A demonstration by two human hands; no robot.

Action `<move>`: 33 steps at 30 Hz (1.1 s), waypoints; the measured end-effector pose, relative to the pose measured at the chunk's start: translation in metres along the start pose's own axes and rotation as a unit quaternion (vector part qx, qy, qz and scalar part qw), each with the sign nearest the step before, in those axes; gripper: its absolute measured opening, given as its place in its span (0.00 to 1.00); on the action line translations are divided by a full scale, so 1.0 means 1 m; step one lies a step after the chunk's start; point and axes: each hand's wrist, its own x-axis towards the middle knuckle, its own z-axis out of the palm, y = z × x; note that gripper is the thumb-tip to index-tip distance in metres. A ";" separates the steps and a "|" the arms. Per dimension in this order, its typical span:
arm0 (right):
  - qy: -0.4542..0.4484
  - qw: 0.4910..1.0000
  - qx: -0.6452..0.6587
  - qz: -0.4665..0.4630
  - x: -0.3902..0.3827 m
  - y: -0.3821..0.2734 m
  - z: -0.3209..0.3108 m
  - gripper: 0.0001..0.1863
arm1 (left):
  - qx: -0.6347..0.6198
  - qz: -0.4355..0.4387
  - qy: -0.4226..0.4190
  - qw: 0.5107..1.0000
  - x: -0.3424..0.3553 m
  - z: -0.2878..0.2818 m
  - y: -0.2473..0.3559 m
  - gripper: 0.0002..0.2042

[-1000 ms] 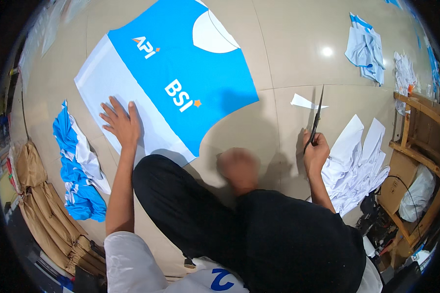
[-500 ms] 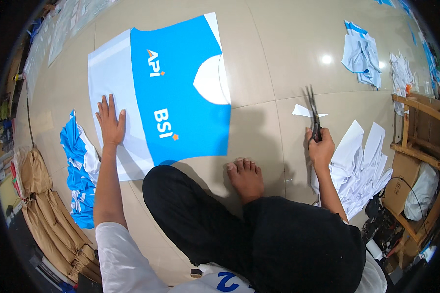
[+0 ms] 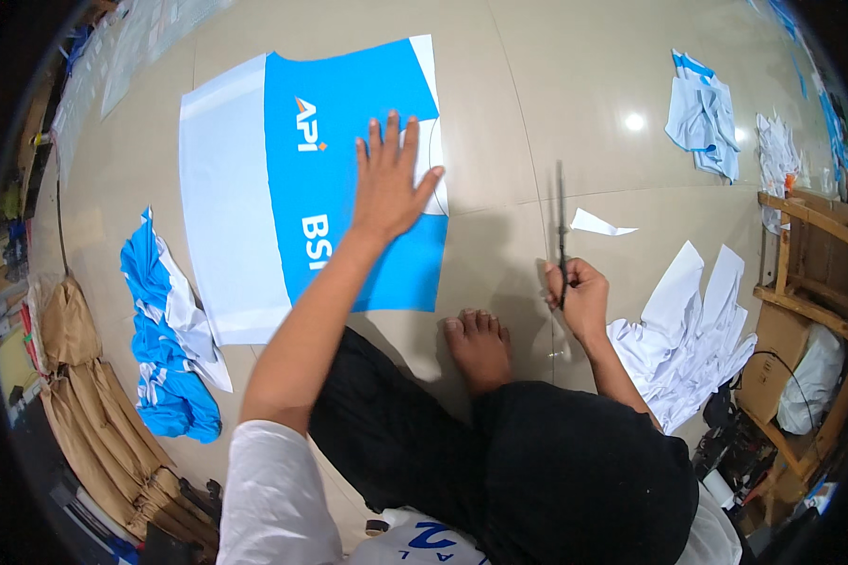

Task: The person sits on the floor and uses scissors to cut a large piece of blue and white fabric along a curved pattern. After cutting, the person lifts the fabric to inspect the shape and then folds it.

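Note:
A blue and white fabric panel (image 3: 349, 85) lies flat on the tiled floor, with printed lettering and a white curved neckline area along its right edge. My left hand (image 3: 387, 188) rests on it, fingers spread, over the blue part and the white neckline area. In my right hand (image 3: 579, 292) is a pair of black scissors (image 3: 562, 221), held above the floor with the blades pointing away from me; the blades are blurred. A thin white fabric scrap (image 3: 598, 224) lies just right of the scissors.
A crumpled blue and white cloth (image 3: 160, 348) lies to the left, near folded brown fabric (image 3: 99, 424). White fabric pieces (image 3: 693, 339) are heaped at right, beside a wooden frame (image 3: 806, 306). Pale blue cloth (image 3: 702, 118) lies farther off. My bare foot (image 3: 481, 348) is near the panel.
My left hand has moved right, from the panel's white part to beside the neckline. My right hand has brought the scissors leftward, away from the scrap.

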 end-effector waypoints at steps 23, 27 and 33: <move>-0.196 0.977 0.049 0.063 0.068 -0.078 0.107 0.25 | -0.153 -0.057 0.150 0.975 0.001 0.025 0.022 0.06; -0.183 0.980 0.036 0.074 0.078 -0.090 0.116 0.22 | -0.151 -0.057 0.150 0.975 0.002 0.025 0.021 0.06; -0.184 0.980 0.035 0.073 0.083 -0.096 0.122 0.23 | -0.153 -0.062 0.157 0.974 0.001 0.027 0.020 0.06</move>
